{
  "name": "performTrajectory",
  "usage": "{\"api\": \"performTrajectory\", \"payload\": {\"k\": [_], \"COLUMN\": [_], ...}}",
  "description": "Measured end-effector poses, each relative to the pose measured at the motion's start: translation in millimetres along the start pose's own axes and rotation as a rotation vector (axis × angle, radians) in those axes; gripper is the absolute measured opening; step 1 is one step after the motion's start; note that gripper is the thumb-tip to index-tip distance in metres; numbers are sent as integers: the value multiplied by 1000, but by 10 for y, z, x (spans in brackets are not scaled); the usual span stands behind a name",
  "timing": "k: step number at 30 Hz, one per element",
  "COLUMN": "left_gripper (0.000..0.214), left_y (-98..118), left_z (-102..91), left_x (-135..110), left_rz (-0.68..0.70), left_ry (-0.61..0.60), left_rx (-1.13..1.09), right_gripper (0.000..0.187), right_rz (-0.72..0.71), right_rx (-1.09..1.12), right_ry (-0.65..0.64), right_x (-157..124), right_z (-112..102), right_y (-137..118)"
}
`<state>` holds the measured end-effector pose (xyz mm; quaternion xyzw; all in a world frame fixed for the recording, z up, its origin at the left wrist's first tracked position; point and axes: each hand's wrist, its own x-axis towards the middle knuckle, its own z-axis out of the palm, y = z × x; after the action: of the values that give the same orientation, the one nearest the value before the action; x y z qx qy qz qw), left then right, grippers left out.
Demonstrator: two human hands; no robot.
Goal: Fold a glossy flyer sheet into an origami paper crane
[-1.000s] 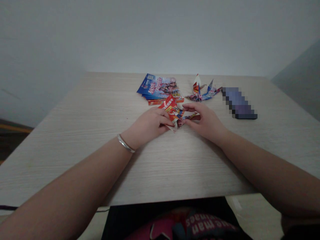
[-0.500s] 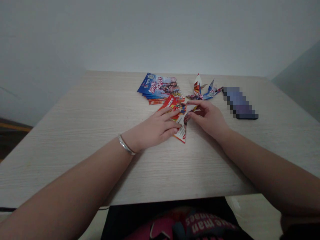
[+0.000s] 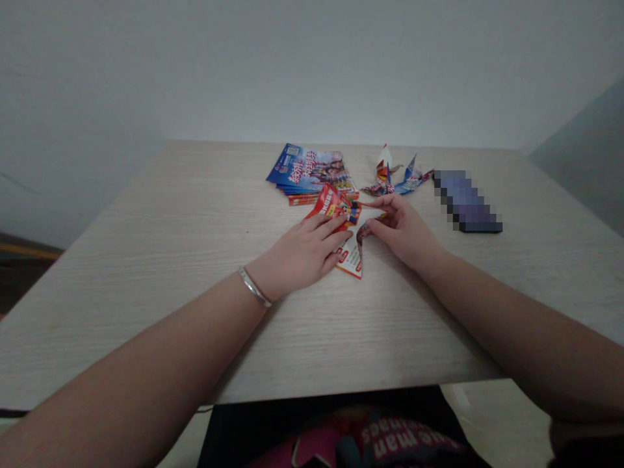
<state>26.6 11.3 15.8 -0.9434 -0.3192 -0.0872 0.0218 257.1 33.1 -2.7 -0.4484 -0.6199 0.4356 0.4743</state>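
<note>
A partly folded sheet of printed paper [image 3: 350,261], red, white and orange, lies on the table in front of me. My left hand [image 3: 305,255] rests flat across its left side with the fingers stretched out, covering part of the print. On the right, my right hand [image 3: 402,231] pinches the paper's lifted right corner between thumb and fingers. That corner curls up and shows a darker patterned underside. Just beyond the right hand sit folded paper shapes [image 3: 407,182] with pointed tips, like paper cranes.
Behind my left hand lies a fanned stack of blue leaflets [image 3: 312,169], its lower edge close to the folded sheet. A dark phone [image 3: 468,201], pixelated, lies at the right. The pale wooden table [image 3: 170,260] meets a wall at the back.
My left hand has slid slightly left and back toward me, uncovering more of the paper's print. My right hand keeps its pinch on the corner, nearly in place.
</note>
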Motion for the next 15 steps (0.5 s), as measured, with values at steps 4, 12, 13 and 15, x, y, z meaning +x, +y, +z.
{"api": "performTrajectory", "payload": {"k": [4,12,13,15], "left_gripper": [48,52,52,55], "left_y": [25,24,-1,-48], "left_z": [5,-104,-95,-63], "left_x": [-16,19,10,-17], "left_rz": [-35,-143,-117,-95], "left_ry": [23,-27,-30,-24], "left_rx": [32,20,9,9], "right_gripper": [37,27,25,20], "right_rz": [-33,-114,-124,-138], "right_rx": [-33,-196,-239,-326], "right_ry": [-6,-50,-50,-62], "right_x": [-2,-67,-75,-89], "right_z": [17,16,5,-17], "right_y": [-28,-118,-121,-128]}}
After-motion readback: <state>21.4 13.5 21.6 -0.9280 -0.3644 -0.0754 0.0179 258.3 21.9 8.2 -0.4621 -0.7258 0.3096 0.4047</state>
